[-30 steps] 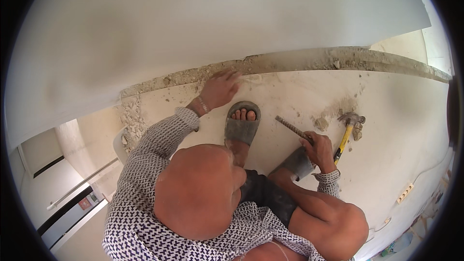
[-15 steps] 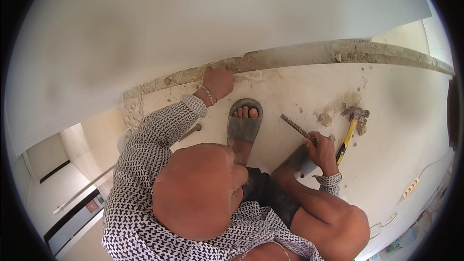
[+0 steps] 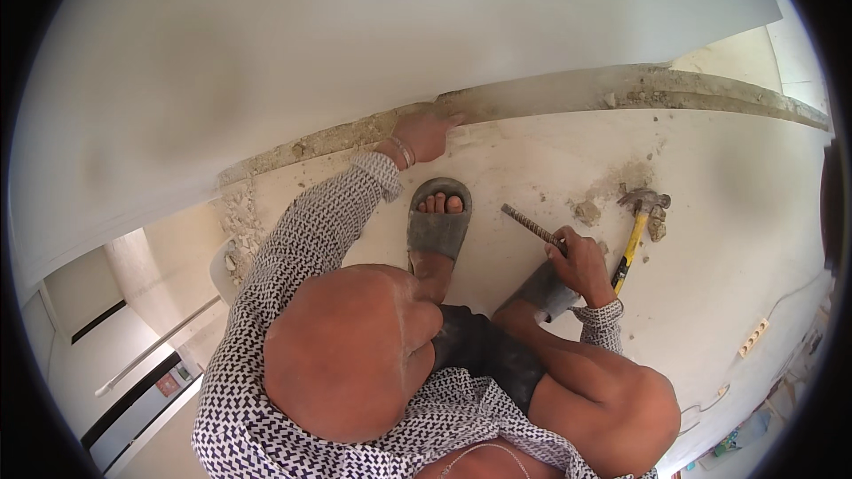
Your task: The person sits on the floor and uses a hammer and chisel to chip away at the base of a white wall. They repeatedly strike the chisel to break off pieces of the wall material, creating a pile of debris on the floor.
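Observation:
My left hand [image 3: 422,135] reaches forward to the broken concrete strip [image 3: 342,136] along the foot of the wall. One finger points to the right along the strip's edge, and I see nothing held in this hand; its other fingers are partly hidden. Beside my bent leg, my right hand [image 3: 581,264] is closed around a ribbed steel rod [image 3: 530,225], whose free end points forward and left above the floor. A claw hammer [image 3: 632,244] with a yellow and black handle lies on the floor just right of that hand.
Concrete chunks [image 3: 586,211] and crumbs lie around the hammer head. More rubble [image 3: 240,213] is heaped at the strip's left end. A white power strip [image 3: 754,338] with a cable lies at the right. My sandalled foot [image 3: 438,222] stands between my hands. The pale wall [image 3: 426,27] rises ahead.
My left hand has moved right along the strip, and a finger now extends from what was a closed hand. My right hand still holds the rod. The view has shifted slightly.

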A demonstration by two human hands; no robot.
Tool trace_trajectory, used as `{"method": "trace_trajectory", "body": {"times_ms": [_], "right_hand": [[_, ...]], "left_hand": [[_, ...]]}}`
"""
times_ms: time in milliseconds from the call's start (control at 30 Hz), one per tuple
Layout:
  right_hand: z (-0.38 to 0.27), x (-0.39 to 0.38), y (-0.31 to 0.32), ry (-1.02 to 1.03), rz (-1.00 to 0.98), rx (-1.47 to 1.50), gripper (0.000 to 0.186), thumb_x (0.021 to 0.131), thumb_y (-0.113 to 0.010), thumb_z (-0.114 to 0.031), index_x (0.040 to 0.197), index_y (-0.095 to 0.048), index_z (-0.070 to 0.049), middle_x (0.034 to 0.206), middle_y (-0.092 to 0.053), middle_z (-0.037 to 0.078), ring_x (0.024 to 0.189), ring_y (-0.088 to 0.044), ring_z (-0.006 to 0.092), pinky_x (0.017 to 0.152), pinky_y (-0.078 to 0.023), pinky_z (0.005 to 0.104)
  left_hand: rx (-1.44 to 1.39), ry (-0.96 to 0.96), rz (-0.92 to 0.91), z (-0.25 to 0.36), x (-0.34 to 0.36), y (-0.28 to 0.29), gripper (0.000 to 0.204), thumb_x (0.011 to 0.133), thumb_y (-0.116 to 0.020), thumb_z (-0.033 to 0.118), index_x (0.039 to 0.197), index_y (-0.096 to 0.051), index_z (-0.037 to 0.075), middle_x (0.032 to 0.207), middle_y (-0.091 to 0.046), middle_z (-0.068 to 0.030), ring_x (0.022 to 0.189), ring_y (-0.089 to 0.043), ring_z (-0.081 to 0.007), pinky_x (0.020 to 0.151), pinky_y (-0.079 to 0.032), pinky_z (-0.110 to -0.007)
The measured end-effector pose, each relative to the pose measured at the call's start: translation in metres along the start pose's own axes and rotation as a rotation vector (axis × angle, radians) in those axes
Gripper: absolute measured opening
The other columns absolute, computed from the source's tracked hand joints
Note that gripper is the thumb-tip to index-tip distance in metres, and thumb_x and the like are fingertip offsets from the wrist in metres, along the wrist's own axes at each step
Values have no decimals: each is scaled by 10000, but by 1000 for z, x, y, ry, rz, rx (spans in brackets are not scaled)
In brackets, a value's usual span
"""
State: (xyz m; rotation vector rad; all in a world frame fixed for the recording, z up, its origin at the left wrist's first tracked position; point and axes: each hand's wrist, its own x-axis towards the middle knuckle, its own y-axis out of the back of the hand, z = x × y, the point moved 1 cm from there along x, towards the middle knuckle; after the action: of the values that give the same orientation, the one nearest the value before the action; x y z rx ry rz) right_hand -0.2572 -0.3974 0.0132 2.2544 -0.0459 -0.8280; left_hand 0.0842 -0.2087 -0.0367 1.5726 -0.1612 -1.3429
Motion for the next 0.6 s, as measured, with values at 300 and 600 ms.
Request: {"method": "trace_trajectory", "body": {"times_ms": [300, 600], "right_hand": [[-7, -11, -4, 31, 94, 48, 221, 886, -709, -196, 1003, -635, -24, 706, -668, 215, 686, -670, 408, 635, -506, 471], [5, -17, -2, -61, -4, 65, 321, 870, -692, -298, 1102, -643, -82, 787, -690, 237, 796, -688, 440, 736, -538, 525]], "left_hand": [[169, -264, -198, 11, 52, 27, 536, 872, -579, 111, 1389, -615, 245, 1123, -739, -93, 929, -719, -293, 821, -578, -446], [186, -119, 53, -36, -6, 4, 347, 871, -607, 148, 1186, -749, 185, 956, -752, -126, 934, -729, -312, 808, -583, -466]]}}
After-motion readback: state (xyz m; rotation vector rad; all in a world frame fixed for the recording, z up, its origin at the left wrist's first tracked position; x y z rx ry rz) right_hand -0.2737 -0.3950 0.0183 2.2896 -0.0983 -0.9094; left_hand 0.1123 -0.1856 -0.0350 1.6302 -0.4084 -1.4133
